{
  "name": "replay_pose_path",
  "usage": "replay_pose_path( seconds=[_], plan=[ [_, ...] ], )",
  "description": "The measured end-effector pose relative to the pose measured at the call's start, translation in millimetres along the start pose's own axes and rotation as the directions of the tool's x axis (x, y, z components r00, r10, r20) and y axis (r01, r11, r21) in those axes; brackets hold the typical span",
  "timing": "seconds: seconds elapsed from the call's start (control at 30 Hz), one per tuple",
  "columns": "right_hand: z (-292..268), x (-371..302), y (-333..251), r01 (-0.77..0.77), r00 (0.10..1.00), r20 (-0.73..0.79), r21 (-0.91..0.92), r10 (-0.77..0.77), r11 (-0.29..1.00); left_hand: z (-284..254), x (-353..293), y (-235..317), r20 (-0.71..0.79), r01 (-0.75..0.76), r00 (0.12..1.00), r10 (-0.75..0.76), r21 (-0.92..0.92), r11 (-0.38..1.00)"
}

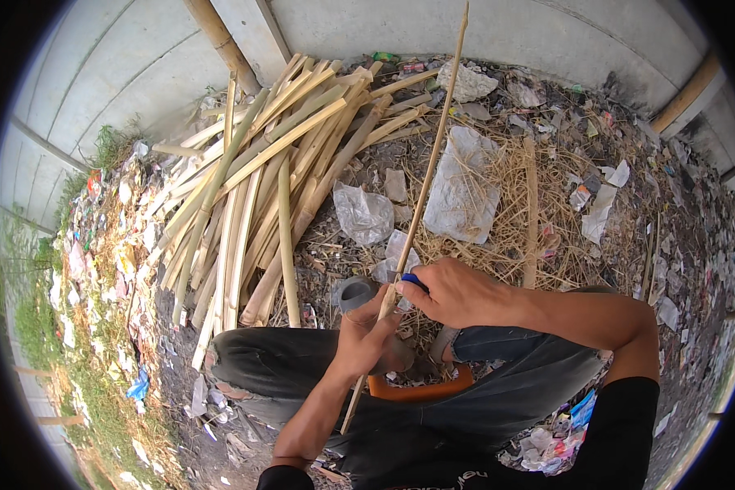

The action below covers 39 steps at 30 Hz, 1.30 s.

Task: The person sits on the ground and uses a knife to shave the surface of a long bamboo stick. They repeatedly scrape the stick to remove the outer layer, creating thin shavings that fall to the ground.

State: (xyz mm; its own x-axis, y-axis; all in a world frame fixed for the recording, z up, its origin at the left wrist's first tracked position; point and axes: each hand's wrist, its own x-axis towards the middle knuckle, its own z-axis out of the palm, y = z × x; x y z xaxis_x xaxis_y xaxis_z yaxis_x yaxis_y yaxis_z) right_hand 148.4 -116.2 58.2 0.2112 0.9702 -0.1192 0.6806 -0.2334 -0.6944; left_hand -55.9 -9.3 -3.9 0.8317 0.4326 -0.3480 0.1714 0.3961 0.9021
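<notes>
A long, thin bamboo strip [434, 155] runs slantwise from above my lap up toward the wall. My left hand [363, 341] is wrapped round its lower part. Just above that grip, my right hand [457, 291] is closed on a small knife with a blue handle [414, 282], held against the strip. The blade is mostly hidden by the fingers and the strip. Beside my left fingers is a grey, tube-shaped thing [356, 292]; I cannot tell whether the hand touches it.
A big heap of split bamboo strips [257, 175] lies at the far left. Ahead are a crumpled clear plastic bag [363, 214], a flattened pale sack [463, 184] and straw-like shavings [506, 208]. An orange plastic piece [423, 395] sits between my legs. Concrete walls [498, 33] stand behind littered ground.
</notes>
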Motion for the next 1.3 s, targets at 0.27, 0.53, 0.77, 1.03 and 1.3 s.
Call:
replay_pose_path(
  seconds=[0.27,0.53,0.77,1.03,1.3],
  plan=[
    [-12,5,-3,-0.133,0.968,0.217,0.016,0.126,0.991,-2,-1,0,0.025,0.045,0.999,-0.047,0.067,0.997],
    [-18,18,25,-0.494,0.745,0.667,0.530,0.021,0.689,-2,-4,5,0.075,0.174,0.982,-0.173,-0.006,0.985],
    [-24,11,27,0.030,0.974,0.201,0.350,-0.107,0.936,-3,-2,-2,0.073,-0.017,0.997,0.015,0.029,0.999],
    [-17,-2,-4,0.021,0.997,-0.074,0.126,-0.012,0.992,5,-5,-1,-0.047,-0.100,0.993,0.108,0.151,0.983],
    [2,3,0,0.016,0.993,-0.118,0.271,0.016,0.962,12,-4,-2,-0.001,-0.268,0.951,0.310,0.501,0.823]
  ],
)
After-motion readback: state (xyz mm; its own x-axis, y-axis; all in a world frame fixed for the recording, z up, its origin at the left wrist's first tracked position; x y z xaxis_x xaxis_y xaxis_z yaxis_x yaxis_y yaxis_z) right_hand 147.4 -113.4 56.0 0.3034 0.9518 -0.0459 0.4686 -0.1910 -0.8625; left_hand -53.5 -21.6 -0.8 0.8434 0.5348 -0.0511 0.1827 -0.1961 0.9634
